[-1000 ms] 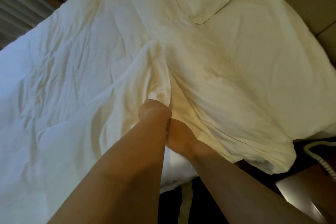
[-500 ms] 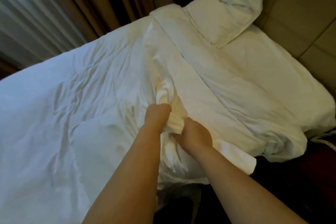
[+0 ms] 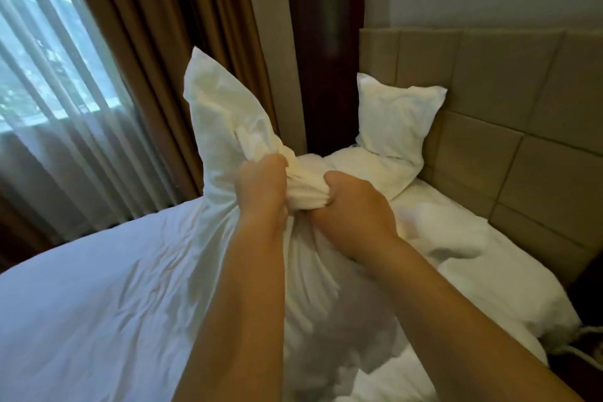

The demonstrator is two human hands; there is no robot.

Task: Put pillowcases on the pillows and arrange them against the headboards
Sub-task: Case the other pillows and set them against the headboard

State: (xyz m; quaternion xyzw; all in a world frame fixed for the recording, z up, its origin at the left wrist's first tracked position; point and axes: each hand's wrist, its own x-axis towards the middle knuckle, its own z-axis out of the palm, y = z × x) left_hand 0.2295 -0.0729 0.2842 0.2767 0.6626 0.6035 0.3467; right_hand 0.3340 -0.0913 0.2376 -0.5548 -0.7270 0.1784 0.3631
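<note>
Both fists are clenched tight on one gathered wad of white cloth: the left hand (image 3: 261, 184) and the right hand (image 3: 354, 206) sit side by side, knuckles up, squeezing the bunched part of a white fabric pillowcase (image 3: 228, 127) between them. Below the grip the same cloth hangs down in long folds between the two bare forearms onto the rumpled white bed cover (image 3: 98, 287). Above and left of the grip the pillowcase stands up full and tilted, ending in a pointed corner in front of the brown pleated curtain (image 3: 156, 42); whether a pillow fills it cannot be told. Beyond and right of the grip, a second white cased pillow (image 3: 394, 127) leans upright against the beige padded panelled headboard (image 3: 522, 108), well apart from the hands.
</note>
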